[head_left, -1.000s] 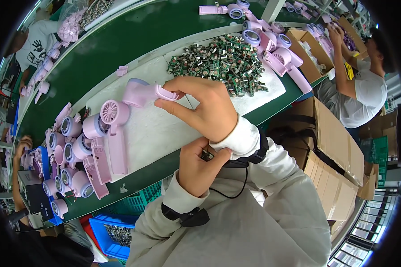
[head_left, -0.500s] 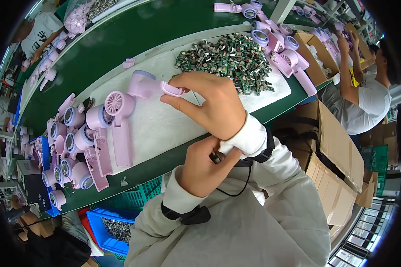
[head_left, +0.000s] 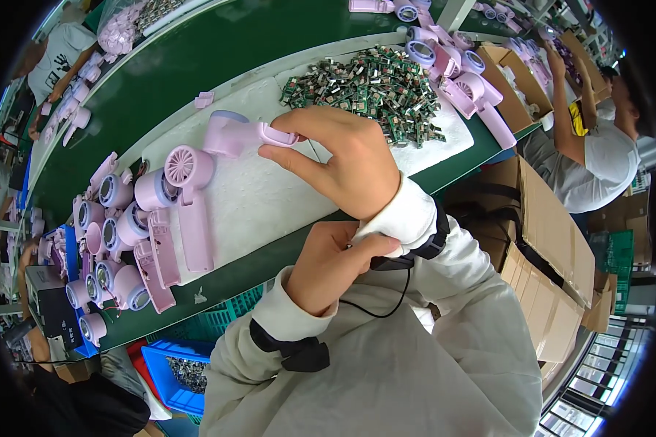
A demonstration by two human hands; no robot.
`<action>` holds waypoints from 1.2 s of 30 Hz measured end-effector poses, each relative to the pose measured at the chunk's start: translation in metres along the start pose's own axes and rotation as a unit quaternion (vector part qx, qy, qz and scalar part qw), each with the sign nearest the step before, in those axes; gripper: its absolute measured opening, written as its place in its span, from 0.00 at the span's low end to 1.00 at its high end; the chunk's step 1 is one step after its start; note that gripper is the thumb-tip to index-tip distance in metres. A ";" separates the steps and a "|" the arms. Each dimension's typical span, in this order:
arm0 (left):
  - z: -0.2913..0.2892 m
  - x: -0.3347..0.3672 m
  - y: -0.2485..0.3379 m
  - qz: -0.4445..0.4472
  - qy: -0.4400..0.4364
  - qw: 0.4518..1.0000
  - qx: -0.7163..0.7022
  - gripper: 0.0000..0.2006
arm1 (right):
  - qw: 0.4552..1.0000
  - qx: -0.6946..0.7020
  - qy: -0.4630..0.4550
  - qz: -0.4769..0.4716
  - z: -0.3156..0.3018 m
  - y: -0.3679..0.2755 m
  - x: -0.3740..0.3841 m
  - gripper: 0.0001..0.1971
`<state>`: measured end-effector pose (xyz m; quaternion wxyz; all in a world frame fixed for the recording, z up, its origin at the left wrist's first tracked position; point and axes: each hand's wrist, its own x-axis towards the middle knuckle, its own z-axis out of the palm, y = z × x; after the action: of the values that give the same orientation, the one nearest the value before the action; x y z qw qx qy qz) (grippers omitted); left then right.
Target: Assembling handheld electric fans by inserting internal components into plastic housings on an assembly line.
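My right hand (head_left: 342, 160) pinches the handle end of a pink handheld fan body (head_left: 226, 133) between thumb and fingers, its round head pointing left above the white work mat (head_left: 262, 197). My left hand (head_left: 328, 266) is closed at my right wrist, with its thumb pressed on the white sleeve cuff (head_left: 393, 222). Its curled fingers are partly hidden, so anything else inside them cannot be seen. Left of the held fan, a pink fan with a grille (head_left: 189, 169) lies on the mat, beside open pink handle shells (head_left: 164, 247).
A heap of small green circuit boards (head_left: 372, 91) covers the mat's far part. Several fan heads (head_left: 113, 237) crowd the left; more pink fans (head_left: 474, 95) lie far right. Cardboard boxes (head_left: 554, 255) stand at right, a blue bin (head_left: 171, 393) below the table. Co-workers (head_left: 598, 160) sit nearby.
A small dark piece that showed in my left hand is now out of sight. The left thumb has come down onto the right cuff. The right hand keeps its grip on the fan.
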<state>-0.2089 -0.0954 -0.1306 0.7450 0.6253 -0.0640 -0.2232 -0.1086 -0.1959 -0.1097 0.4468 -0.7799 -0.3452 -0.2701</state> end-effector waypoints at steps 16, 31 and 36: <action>-0.033 0.005 0.014 0.459 -0.019 0.698 0.549 0.17 | 0.995 0.081 -0.005 0.057 -0.001 0.001 0.001 0.12; -0.020 0.022 0.011 0.578 -0.023 0.530 0.620 0.09 | 0.996 0.074 -0.003 0.041 0.001 0.003 0.005 0.12; 0.002 0.007 0.011 0.460 -0.022 0.535 0.708 0.05 | 0.997 0.059 -0.014 0.042 -0.001 0.002 0.006 0.12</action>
<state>-0.2010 -0.0992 -0.1212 0.0570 0.8277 -0.4966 0.2549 -0.1035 -0.1961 -0.1058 0.4982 -0.7697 -0.3335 -0.2196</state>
